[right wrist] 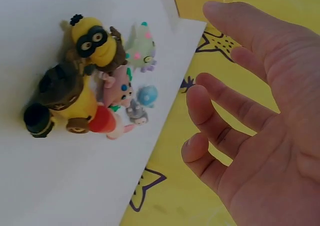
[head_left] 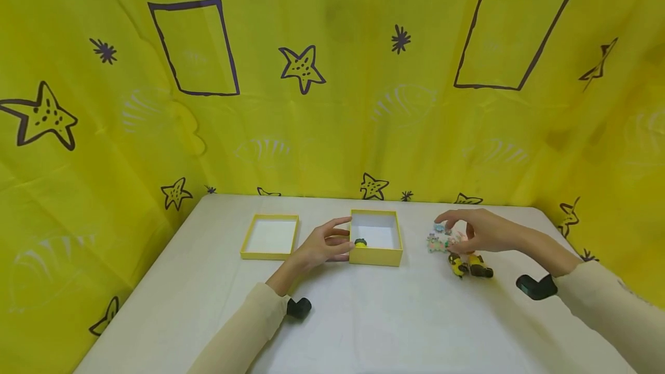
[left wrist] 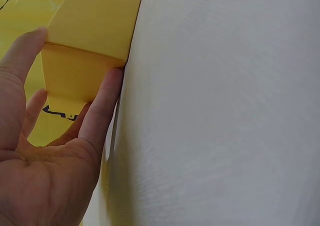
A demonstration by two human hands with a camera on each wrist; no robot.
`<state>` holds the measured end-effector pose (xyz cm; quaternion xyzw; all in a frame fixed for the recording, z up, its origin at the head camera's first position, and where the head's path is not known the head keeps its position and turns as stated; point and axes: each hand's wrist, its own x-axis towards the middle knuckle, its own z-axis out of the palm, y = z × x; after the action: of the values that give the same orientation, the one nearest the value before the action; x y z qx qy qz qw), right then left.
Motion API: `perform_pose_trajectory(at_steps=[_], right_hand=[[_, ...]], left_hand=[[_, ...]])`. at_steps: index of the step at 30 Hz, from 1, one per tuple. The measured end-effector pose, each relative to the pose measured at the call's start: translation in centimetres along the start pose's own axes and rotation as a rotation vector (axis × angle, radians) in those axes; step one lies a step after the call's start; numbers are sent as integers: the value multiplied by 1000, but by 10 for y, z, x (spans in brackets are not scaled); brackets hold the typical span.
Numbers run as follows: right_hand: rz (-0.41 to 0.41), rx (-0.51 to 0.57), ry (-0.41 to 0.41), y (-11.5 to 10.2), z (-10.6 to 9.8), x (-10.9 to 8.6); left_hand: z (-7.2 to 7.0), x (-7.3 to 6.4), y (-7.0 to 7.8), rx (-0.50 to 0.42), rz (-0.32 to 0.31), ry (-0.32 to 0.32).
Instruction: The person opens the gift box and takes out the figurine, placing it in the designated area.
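Note:
My left hand (head_left: 319, 245) rests against the left side of an uncovered yellow box (head_left: 376, 257). In the left wrist view its fingertips and thumb touch the box's outer walls. A small yellow figure with a dark green top (head_left: 361, 243) shows inside, near the front left corner. On the right, my empty right hand (head_left: 485, 232) hovers over a cluster of toy figures, fingers loosely bent. The right wrist view shows a yellow goggled figure (right wrist: 97, 40), a second yellow and brown figure (right wrist: 87, 100), a pale green one (right wrist: 142, 48), a pink one (right wrist: 118, 85) and a blue one (right wrist: 147, 95).
A shallow yellow-rimmed lid (head_left: 266, 256) lies with its white inside up, left of the box. Everything sits on a white-covered table (head_left: 374, 322). Behind it and at the sides hangs a yellow curtain (head_left: 332, 149) with starfish drawings.

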<state>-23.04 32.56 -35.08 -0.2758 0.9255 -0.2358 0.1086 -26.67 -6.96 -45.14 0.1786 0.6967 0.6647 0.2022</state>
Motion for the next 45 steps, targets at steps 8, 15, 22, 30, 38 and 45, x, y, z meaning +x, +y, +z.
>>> perform_pose_trajectory(at_steps=[8, 15, 22, 30, 38, 45], right_hand=[[33, -17, 3, -15, -6, 12], [-8, -28, 22, -21, -9, 27], [-55, -49, 22, -32, -12, 40], [-71, -64, 9, -44, -8, 58], [-103, -62, 4, -53, -5, 75], [-123, -58, -3, -59, 1, 88]], left_hand=[[-2, 2, -4, 15, 19, -9], [-2, 1, -3, 14, 14, -10], [-2, 1, -3, 4, 17, -6], [-2, 1, -4, 27, 20, -4], [-2, 0, -3, 48, 10, 11], [-1, 1, -2, 26, -2, 13]])
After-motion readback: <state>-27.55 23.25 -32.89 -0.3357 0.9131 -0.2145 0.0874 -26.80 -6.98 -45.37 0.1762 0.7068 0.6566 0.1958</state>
